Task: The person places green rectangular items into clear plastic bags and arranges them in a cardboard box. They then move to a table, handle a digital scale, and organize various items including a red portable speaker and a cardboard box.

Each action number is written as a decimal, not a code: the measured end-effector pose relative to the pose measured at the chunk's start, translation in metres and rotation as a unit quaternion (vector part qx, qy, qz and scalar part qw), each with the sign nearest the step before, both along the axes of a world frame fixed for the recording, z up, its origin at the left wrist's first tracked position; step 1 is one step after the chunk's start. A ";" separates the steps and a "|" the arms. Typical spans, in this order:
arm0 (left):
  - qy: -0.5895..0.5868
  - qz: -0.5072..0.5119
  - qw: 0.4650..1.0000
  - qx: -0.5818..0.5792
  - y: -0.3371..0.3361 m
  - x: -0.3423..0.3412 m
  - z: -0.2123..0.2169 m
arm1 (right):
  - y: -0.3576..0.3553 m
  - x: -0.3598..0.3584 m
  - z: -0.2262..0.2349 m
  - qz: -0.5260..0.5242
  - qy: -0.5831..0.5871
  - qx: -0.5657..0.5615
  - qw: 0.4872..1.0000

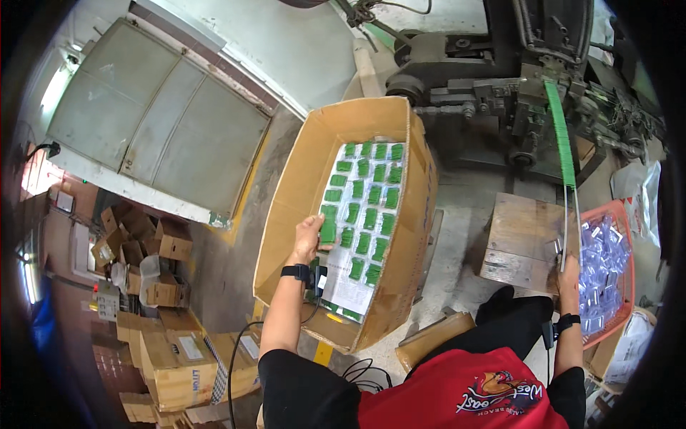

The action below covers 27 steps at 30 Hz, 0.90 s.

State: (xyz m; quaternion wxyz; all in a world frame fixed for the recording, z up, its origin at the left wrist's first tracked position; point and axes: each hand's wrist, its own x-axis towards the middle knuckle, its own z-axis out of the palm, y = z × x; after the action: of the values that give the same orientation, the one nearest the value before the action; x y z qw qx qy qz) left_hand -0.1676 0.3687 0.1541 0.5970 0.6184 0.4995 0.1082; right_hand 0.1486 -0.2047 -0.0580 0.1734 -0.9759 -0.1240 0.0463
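My left hand (309,239) reaches into a tall cardboard box (300,171), its fingers closed around a bundle of green strips (328,225). Beside it, rows of small green bundles (374,194) lie on white paper (346,282) inside the box. On the right, my right hand (569,275) is closed by the lower end of two thin metal rails (566,222). A small grey piece shows at its fingers, too small to name. Stacked green pieces (559,136) line the upper part of the rails, which slope down from a dark machine (529,107).
A wooden block (520,243) stands left of my right hand. An orange basket (629,286) of clear plastic packets (599,272) sits at the right. Dark machinery fills the back right. Several cardboard cartons (171,357) are piled at the left. A black cable (232,372) runs from my left wrist.
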 end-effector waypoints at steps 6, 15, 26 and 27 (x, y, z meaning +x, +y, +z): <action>0.175 -0.078 0.978 -0.085 0.032 -0.039 -0.049 | -0.022 0.011 -0.047 0.039 -0.044 -0.052 0.997; 0.181 0.007 0.983 0.029 0.025 -0.055 -0.100 | -0.019 0.004 -0.047 0.007 -0.095 -0.087 0.992; 0.325 -0.072 0.909 0.252 0.033 -0.073 -0.126 | 0.018 -0.019 0.019 0.065 -0.156 -0.089 0.982; 0.351 -0.087 0.902 0.236 0.022 -0.060 -0.103 | 0.019 -0.021 0.022 0.077 -0.204 -0.088 0.972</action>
State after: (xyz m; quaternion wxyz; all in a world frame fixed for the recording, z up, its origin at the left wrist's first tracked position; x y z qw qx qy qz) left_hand -0.2274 0.3906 0.0508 0.2262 0.7800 0.5810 -0.0533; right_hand 0.1275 -0.1858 -0.0363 0.0543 -0.9637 -0.2271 -0.1294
